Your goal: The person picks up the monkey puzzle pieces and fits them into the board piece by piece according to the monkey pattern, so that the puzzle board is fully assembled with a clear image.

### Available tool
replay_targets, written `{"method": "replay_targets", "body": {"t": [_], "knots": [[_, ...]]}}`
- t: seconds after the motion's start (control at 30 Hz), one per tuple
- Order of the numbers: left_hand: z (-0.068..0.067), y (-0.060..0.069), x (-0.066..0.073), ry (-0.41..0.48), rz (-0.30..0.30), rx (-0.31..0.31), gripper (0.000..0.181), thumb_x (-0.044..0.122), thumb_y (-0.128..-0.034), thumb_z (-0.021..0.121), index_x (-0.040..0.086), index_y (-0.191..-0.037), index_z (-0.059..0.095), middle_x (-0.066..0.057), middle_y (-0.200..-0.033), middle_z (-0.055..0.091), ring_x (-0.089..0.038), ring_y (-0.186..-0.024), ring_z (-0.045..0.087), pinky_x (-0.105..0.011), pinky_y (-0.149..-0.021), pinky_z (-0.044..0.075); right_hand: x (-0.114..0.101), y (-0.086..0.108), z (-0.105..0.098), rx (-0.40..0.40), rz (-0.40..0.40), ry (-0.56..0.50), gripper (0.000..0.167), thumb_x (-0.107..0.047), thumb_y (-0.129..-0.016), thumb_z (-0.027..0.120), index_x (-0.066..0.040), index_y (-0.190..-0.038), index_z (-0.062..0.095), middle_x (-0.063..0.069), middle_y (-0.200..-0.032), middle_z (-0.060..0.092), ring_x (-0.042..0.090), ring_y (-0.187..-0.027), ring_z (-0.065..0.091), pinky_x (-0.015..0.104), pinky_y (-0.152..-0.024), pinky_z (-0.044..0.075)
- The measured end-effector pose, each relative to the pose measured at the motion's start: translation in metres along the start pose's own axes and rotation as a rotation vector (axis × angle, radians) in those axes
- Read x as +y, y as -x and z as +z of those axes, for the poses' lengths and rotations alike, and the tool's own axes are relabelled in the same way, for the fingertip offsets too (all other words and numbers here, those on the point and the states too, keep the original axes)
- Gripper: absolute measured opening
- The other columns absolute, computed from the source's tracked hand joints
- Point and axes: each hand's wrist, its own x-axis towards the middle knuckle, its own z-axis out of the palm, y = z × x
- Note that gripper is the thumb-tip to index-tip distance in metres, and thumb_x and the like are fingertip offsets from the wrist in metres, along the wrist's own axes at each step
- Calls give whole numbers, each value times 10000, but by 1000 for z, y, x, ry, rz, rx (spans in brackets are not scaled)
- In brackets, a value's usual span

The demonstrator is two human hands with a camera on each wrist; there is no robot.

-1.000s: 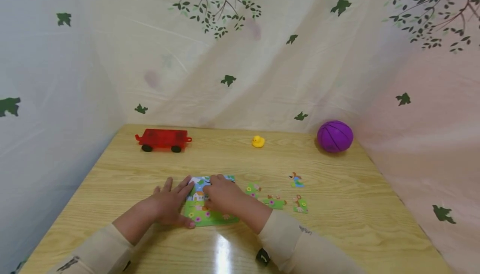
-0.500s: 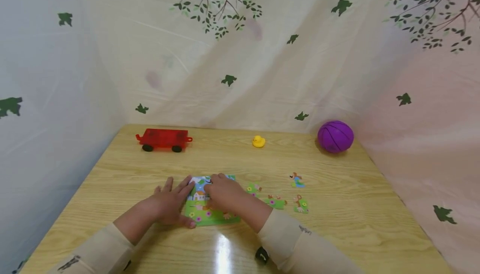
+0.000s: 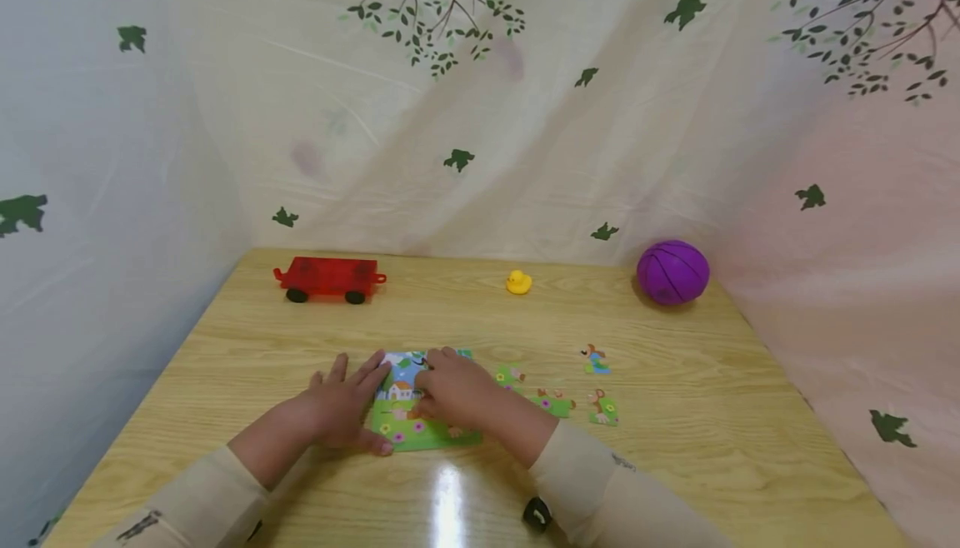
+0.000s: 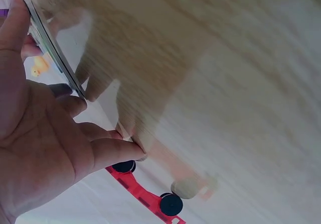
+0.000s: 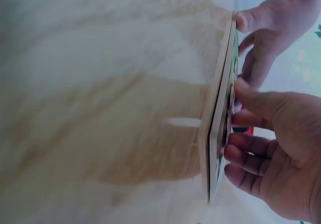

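A flat jigsaw puzzle board (image 3: 435, 441) with a house, sky and flowery green field lies on the wooden table. My left hand (image 3: 341, 409) spreads its fingers along the board's left side; the thumb touches the lower left corner and a fingertip the upper left. Over the board's middle, my right hand (image 3: 461, 390) points its fingertips down onto the picture. In the right wrist view, thumb (image 5: 243, 88) and fingers touch the board's face, apart from each other; no piece shows between them. My right hand hides much of the upper right of the picture.
Several loose puzzle pieces lie right of the board: a flowery one (image 3: 510, 376), a long green one (image 3: 553, 405), a mouse-like one (image 3: 602, 408) and a bird-like one (image 3: 596, 360). Farther back stand a red wagon (image 3: 330, 278), a yellow duck (image 3: 518, 282) and a purple ball (image 3: 672, 272).
My right hand and forearm have shifted slightly to the right over the board. The left hand stays at the board's left side, and the loose pieces keep their places.
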Motion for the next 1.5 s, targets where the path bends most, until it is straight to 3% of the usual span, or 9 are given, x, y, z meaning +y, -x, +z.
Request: {"method": "replay_targets", "body": {"t": [0.07,0.23,0.4,0.57,0.7,0.8,1.03,1.23,1.5], "knots": [[0,0,0,0,-2,8,1245,776,-647,704,143,-1581,177,-63,-1664,79,-595,-1426,87,-799,-1018,187,2,3,-1,9,-47,41,366,-502,-930,613,-225,-1154,697,-33,-986,534,112,-832,447,225,-717,440],[0,2,0,-26,-2,41,1249,772,-640,709,152,-1581,173,-81,-1662,87,-604,-1415,123,-791,-1018,208,5,8,-2,-8,-109,134,474,-471,-952,603,-213,-1349,593,-6,-1131,562,116,-929,484,251,-836,463],[1,5,2,-40,67,82,1182,720,-697,712,100,-1570,212,-126,-1652,106,-501,-1464,143,-676,-1119,223,5,14,-4,-16,-103,78,434,-413,-972,600,-191,-1342,552,15,-1248,574,152,-1110,543,286,-979,467],[2,6,8,-27,148,95,1081,626,-760,727,87,-1561,240,-110,-1648,149,-396,-1499,151,-574,-1171,231,9,23,-7,-42,-98,35,477,-400,-974,601,-183,-1392,528,57,-1411,514,226,-1302,499,366,-1073,439],[1,6,10,-1,201,100,1008,544,-785,750,95,-1551,274,-93,-1638,199,-392,-1494,179,-577,-1149,276,13,29,-6,-55,-143,107,539,-482,-945,612,-206,-1402,537,30,-1454,481,239,-1309,490,382,-1019,484],[0,7,9,24,239,102,978,507,-784,763,95,-1541,301,-113,-1622,242,-413,-1477,218,-597,-1097,345,13,33,-6,-37,-184,162,542,-508,-931,618,-213,-1381,554,-11,-1397,514,207,-1251,512,349,-936,525],[-3,9,9,83,308,54,898,488,-806,733,104,-1522,349,-189,-1612,223,-468,-1462,203,-622,-1023,409,9,37,-7,-39,-178,222,541,-532,-933,599,-231,-1379,546,-44,-1374,516,175,-1215,503,308,-827,542],[-5,10,10,71,297,32,873,499,-808,722,138,-1518,365,-176,-1617,219,-467,-1462,203,-623,-1018,413,7,36,-6,-60,-166,231,555,-546,-936,581,-241,-1397,533,-57,-1389,505,172,-1231,491,313,-833,541],[-6,8,12,44,279,26,883,492,-788,749,145,-1514,383,-174,-1615,225,-450,-1466,208,-607,-1035,407,5,36,-8,-62,-156,222,496,-571,-921,583,-255,-1302,587,-61,-1353,533,172,-1197,516,303,-848,534]]}}
